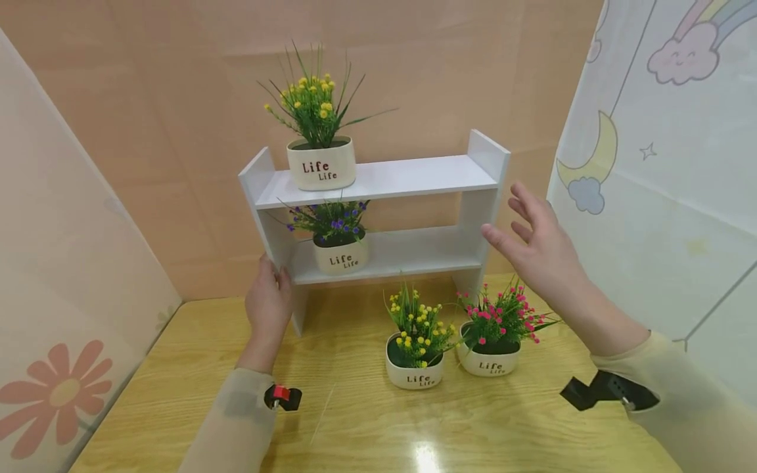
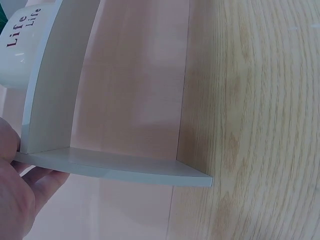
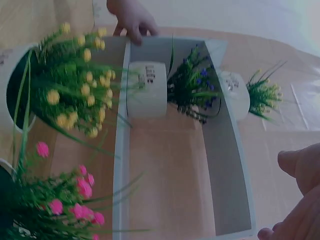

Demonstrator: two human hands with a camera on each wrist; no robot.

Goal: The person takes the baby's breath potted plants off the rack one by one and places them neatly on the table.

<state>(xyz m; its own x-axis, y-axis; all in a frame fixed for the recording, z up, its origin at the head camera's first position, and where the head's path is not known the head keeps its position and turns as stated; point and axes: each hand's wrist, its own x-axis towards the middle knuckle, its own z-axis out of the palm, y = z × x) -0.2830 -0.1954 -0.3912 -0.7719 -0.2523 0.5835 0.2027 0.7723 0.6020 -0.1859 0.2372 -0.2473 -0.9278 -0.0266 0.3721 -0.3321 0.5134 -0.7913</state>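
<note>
A white two-tier shelf (image 1: 414, 177) stands on the wooden table. My left hand (image 1: 269, 299) grips its left side panel at the lower board, thumb on one side and fingers on the other, as the left wrist view (image 2: 20, 190) also has it. My right hand (image 1: 541, 246) is held just off the right panel, fingers apart, holding nothing. On the top board at the left sits a white pot of yellow flowers (image 1: 322, 164). Below it, on the lower board, is a pot of purple flowers (image 1: 342, 256).
In front of the shelf, on the table (image 1: 343, 420), stand a second pot of yellow flowers (image 1: 415, 376) and a pot of pink flowers (image 1: 489, 362), side by side. A peach backdrop (image 1: 177, 131) hangs behind; printed panels (image 1: 662, 164) flank both sides.
</note>
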